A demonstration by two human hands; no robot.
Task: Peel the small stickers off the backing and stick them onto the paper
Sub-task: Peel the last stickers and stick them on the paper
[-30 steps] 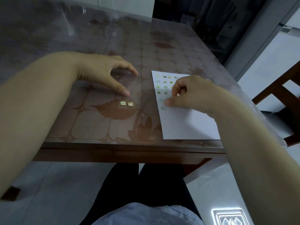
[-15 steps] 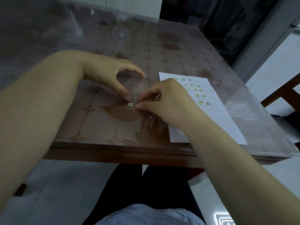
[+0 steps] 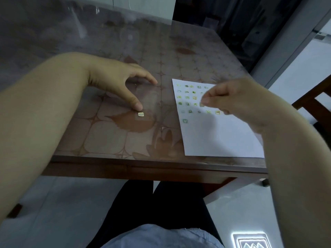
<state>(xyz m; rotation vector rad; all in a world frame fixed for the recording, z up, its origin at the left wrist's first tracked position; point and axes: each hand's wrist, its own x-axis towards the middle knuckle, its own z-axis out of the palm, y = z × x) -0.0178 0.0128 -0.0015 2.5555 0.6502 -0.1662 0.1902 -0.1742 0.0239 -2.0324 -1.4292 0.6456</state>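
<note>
Over the upper half of the paper (image 3: 220, 138) (head view, the only one) the right hand (image 3: 238, 99) hovers, thumb and forefinger pinched on what looks like a peeled sticker (image 3: 202, 104), though it is blurred. Rows of stuck stickers (image 3: 187, 97) lie beneath it. The free spot beside the lone sticker (image 3: 185, 121) is nearer the person and slightly left of the pinch. The left hand (image 3: 114, 81), fingers apart, presses the clear backing (image 3: 150, 99), where one last sticker (image 3: 141, 114) sits just beside the thumb.
</note>
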